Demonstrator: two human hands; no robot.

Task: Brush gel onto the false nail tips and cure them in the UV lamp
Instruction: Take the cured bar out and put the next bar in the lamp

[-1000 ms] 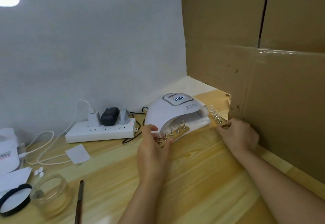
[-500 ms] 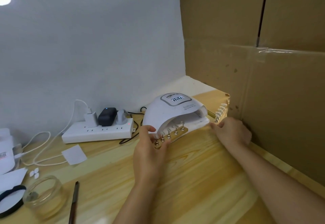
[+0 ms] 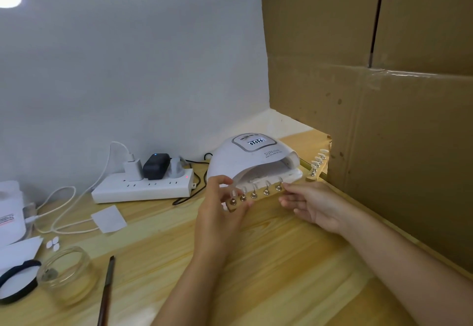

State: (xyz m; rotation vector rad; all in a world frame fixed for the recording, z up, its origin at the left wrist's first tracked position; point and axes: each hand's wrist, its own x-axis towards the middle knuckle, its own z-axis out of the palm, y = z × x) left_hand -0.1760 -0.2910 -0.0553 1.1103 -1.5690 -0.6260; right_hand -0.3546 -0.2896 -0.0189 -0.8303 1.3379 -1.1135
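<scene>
A single head-worn wide-angle view looks forward and down over the pale wooden counter [image 3: 256, 261], close above it. It faces the grey wall [image 3: 128, 69] at 12 o'clock, with brown cardboard boxes [image 3: 384, 95] at 2 o'clock.

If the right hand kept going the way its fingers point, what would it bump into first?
Probably the wooden nail strip: the right hand points left, fingertips at its near end. Beyond it waits the left hand. Depth is hard to judge.
</scene>
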